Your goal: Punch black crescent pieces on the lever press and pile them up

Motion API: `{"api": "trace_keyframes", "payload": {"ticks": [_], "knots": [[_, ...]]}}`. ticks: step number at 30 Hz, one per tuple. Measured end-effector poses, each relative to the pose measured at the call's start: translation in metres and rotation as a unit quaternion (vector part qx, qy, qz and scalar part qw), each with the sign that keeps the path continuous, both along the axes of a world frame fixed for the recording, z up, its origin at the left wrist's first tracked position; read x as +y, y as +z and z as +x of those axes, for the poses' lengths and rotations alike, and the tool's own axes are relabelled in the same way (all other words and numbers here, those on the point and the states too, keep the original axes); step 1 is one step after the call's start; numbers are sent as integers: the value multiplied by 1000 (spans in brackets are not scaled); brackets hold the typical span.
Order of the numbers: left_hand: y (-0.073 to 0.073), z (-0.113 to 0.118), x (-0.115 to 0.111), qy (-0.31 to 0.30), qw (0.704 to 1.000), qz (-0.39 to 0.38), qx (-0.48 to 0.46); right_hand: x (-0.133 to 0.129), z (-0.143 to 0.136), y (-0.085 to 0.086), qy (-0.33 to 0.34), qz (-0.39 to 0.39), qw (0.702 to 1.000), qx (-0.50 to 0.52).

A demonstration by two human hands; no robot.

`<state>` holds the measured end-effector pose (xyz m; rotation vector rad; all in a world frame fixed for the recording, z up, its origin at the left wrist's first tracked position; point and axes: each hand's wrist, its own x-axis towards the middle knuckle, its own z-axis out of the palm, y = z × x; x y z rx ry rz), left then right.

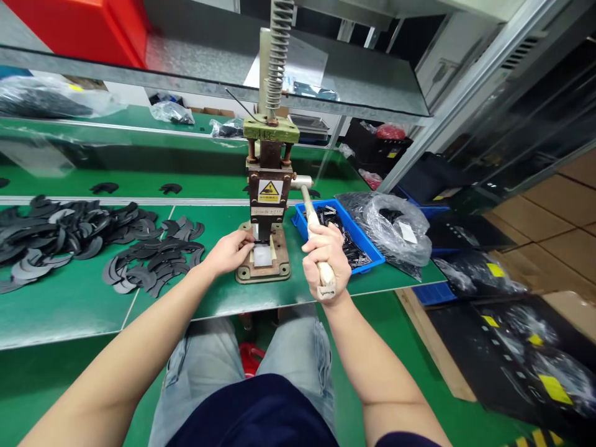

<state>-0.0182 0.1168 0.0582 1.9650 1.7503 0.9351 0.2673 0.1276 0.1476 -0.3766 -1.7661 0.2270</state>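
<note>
A hand press (267,192) with a yellow warning label and a tall spring stands on the green bench in front of me. My right hand (327,261) is wrapped round its lever handle (311,208), which slants down toward me on the press's right side. At the press base (284,271), my left hand (231,251) has its fingertips pinched together beside the lowered ram. A small dark piece seems to be at those fingertips, too hidden to name. Just in front of them lies a pale flat block (262,256).
Curved black parts (156,264) lie in two heaps on the left. A blue tray (365,270) of small black parts sits right of the press, beside a bagged bundle (395,226). A metal shelf (209,77) with a red bin (88,31) spans above.
</note>
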Motion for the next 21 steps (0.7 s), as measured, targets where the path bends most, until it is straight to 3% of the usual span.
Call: {"api": "trace_keyframes", "payload": {"ticks": [2,5,8,11,14,21], "knots": [[-2,-13,-10,36,999,0,4,0,3,2,4,5,1000,-21],[0,-50,-29,109,992,12,68,1,9,6,-5,21,998,-53],[5,-95,-53,189,970,-17,152,1,8,2,8,29,999,-24],[7,-125,-75,206,952,-69,216,0,0,-6,23,4,999,32],[5,-128,-86,175,945,-91,262,-3,-10,-10,16,-16,996,81],[-8,-95,-76,164,933,-123,295,-5,-17,-10,12,-21,994,109]]}}
